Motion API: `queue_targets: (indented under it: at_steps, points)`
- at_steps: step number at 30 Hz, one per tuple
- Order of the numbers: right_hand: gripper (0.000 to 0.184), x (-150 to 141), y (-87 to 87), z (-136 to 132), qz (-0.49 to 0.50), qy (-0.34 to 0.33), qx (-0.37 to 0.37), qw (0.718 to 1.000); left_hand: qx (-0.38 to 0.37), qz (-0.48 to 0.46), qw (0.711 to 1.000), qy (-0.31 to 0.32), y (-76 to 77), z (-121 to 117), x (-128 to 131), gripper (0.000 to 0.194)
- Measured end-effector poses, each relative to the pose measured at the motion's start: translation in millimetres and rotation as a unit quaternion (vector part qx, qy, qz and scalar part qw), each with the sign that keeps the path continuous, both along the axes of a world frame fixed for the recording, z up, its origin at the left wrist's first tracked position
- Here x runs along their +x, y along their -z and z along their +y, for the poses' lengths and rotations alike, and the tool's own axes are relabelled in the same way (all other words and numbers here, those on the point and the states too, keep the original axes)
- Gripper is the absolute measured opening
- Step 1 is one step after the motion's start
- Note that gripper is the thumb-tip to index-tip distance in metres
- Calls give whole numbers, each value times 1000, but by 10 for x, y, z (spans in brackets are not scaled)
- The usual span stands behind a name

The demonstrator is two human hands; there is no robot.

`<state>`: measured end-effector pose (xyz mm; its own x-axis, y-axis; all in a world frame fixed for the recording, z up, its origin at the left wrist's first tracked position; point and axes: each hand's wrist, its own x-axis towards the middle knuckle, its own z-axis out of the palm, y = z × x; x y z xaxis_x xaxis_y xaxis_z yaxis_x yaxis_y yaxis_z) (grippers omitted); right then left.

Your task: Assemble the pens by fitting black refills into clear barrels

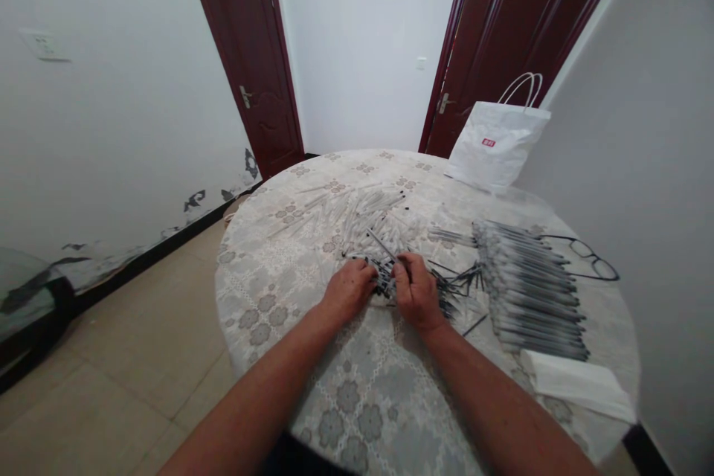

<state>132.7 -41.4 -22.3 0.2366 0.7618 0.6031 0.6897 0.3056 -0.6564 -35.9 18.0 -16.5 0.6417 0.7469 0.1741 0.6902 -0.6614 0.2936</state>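
Just below the middle of the frame, the right hand has its fingers closed on a slim grey rod, which slants from the grip toward the upper left and ends in a dark tip; the left hand sits just beside it, its fingers curled at the edge of a heap of small dark pieces — whether they grip any of these I cannot tell; the heap spreads between the hands and out to the right, where thin black sticks lie crosswise; above the hands, at the centre of the frame, clear tubes lie scattered on the patterned cloth of the round surface; right of centre, grey pens are stacked in a long row, side by side — a pair of glasses rests near their right ends; a folded white sheet lies at the lower right, near the bottom of the stack; a white bag with looped handles stands at the upper right.
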Motion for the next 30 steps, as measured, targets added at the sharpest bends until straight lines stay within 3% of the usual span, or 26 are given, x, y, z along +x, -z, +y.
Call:
queue_targets:
  at_steps: [10, 16, 24, 30]
  points:
    - [26, -7, -25, -13, -7, -18, 29, 999, 39, 6, 999, 6, 71, 45, -6, 12]
    - [24, -50, -45, -32, -42, -22, 38, 998, 17, -114, 993, 3, 63, 21, -105, 12]
    - [23, -103, 18, -20, -52, -32, 32, 998, -42, -255, 965, -32, -43, -9, -169, 16]
    - [23, -103, -16, -32, -45, -38, 40, 997, -189, -370, 907, -65, -199, -57, -133, 24]
